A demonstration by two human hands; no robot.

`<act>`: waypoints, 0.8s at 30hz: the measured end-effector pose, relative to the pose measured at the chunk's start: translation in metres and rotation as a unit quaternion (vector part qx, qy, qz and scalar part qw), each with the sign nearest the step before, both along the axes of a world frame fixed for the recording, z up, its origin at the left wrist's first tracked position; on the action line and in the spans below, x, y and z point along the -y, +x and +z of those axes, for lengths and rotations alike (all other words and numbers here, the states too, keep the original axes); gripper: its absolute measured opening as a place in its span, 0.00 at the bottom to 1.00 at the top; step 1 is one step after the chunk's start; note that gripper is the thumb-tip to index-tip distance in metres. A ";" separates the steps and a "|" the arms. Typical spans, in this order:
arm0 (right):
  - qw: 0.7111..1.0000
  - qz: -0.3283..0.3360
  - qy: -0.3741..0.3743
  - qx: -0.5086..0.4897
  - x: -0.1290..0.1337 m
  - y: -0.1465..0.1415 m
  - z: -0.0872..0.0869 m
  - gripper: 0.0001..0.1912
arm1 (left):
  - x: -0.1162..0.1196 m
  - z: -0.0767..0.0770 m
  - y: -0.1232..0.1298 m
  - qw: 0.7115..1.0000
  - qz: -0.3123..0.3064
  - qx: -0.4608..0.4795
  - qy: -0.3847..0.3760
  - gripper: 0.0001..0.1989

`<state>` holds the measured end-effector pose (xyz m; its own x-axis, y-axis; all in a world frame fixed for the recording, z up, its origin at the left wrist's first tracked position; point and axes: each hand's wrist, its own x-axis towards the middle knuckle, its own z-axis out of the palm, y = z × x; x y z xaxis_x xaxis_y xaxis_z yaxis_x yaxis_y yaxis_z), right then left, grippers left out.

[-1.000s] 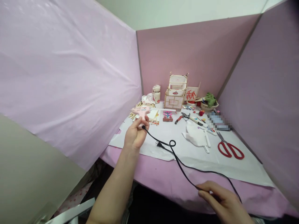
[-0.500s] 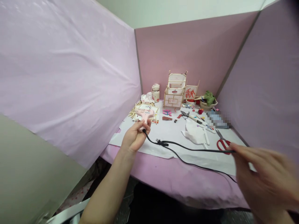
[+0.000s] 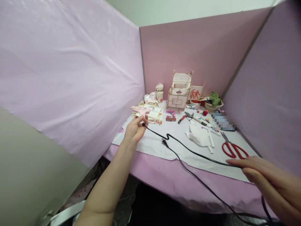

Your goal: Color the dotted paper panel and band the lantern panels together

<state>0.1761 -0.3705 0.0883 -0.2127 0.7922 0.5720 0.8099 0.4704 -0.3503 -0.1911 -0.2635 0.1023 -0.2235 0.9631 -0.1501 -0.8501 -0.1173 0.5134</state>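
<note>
Two hands show in my head view, both occupied. The left hand [image 3: 134, 129] is wrapped around the handle of a pink glue gun [image 3: 141, 110], lifted over the left part of the white sheet [image 3: 152, 146], its nozzle aimed left. From the bottom of the grip a black cord [image 3: 194, 151] crosses rightward, with one small kink along the way, and reaches the right hand [image 3: 270, 177] at the lower right of my feed, where it goes in between thumb and straightened fingers, pinched narrow. Another stretch of cord ends in a black plug [image 3: 165, 143] just below that kink; from where I sit I cannot tell whether the plug lies on the sheet or hangs over it. Nearest to the right hand I have red-handled scissors [image 3: 228, 150], just beyond its fingertips. Left of them I make out a loose white cloth [image 3: 198, 135] and, farther back, a red-handled cutter [image 3: 182, 119]. Behind the glue gun lie thin wooden sticks [image 3: 156, 117], with crumpled tissue [image 3: 150, 98] and a pale bottle [image 3: 159, 93] beyond. A stick-built frame [image 3: 179, 92] stands upright at the back, beside a panel with a red character [image 3: 195, 93].
</note>
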 end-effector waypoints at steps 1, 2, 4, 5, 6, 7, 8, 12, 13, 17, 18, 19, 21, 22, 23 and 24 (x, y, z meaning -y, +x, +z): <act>0.998 0.037 -0.038 0.016 -0.004 0.001 -0.002 0.18 | -0.001 -0.002 -0.002 1.000 0.001 -0.004 -0.001 0.12; 0.993 0.071 -0.084 0.030 -0.008 0.002 -0.004 0.18 | -0.001 -0.003 -0.004 1.000 0.000 -0.008 -0.001 0.12; 0.977 0.109 -0.181 0.035 -0.016 0.002 -0.009 0.19 | 0.000 -0.006 -0.006 1.000 -0.006 -0.017 -0.001 0.11; 0.966 0.118 -0.229 0.031 -0.021 0.002 -0.012 0.21 | 0.001 -0.006 -0.007 1.000 -0.008 -0.021 0.000 0.11; 0.954 0.122 -0.272 0.025 -0.025 0.000 -0.015 0.21 | 0.003 -0.005 -0.007 1.000 -0.008 -0.025 0.002 0.11; 0.944 0.122 -0.306 0.019 -0.028 -0.001 -0.018 0.21 | 0.005 -0.004 -0.008 1.000 -0.008 -0.030 0.005 0.11; 0.936 0.121 -0.331 0.011 -0.031 -0.003 -0.021 0.20 | 0.007 -0.003 -0.008 0.999 -0.005 -0.034 0.010 0.11; 0.919 0.122 -0.373 -0.029 -0.039 -0.010 -0.032 0.16 | 0.015 0.007 -0.009 0.998 0.005 -0.050 0.028 0.12; 0.916 0.125 -0.379 -0.037 -0.041 -0.011 -0.034 0.16 | 0.017 0.010 -0.010 0.998 0.005 -0.053 0.032 0.13; 0.895 0.147 -0.418 -0.053 -0.042 -0.019 -0.040 0.14 | 0.024 0.015 -0.012 0.997 0.005 -0.065 0.044 0.13; 0.890 0.155 -0.426 -0.055 -0.041 -0.022 -0.041 0.14 | 0.025 0.015 -0.013 0.997 0.007 -0.067 0.046 0.13; 0.886 0.161 -0.432 -0.056 -0.041 -0.024 -0.042 0.13 | 0.026 0.015 -0.014 0.996 0.007 -0.070 0.047 0.12; 0.883 0.167 -0.435 -0.053 -0.038 -0.027 -0.044 0.12 | 0.028 0.015 -0.015 0.996 0.005 -0.075 0.053 0.12; 0.886 0.166 -0.431 -0.051 -0.036 -0.029 -0.044 0.12 | 0.028 0.015 -0.016 0.995 0.003 -0.079 0.056 0.12; 0.890 0.164 -0.422 -0.051 -0.034 -0.029 -0.043 0.12 | 0.029 0.014 -0.017 0.995 0.003 -0.081 0.057 0.11; 0.898 0.159 -0.407 -0.051 -0.032 -0.030 -0.042 0.12 | 0.028 0.013 -0.018 0.995 0.004 -0.082 0.057 0.11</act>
<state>0.1463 -0.3384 0.0459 -0.4823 0.8648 -0.1396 0.6238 0.2271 -0.7479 -0.2090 -0.2919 0.1153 -0.2438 0.9698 -0.0008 -0.7545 -0.1891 0.6285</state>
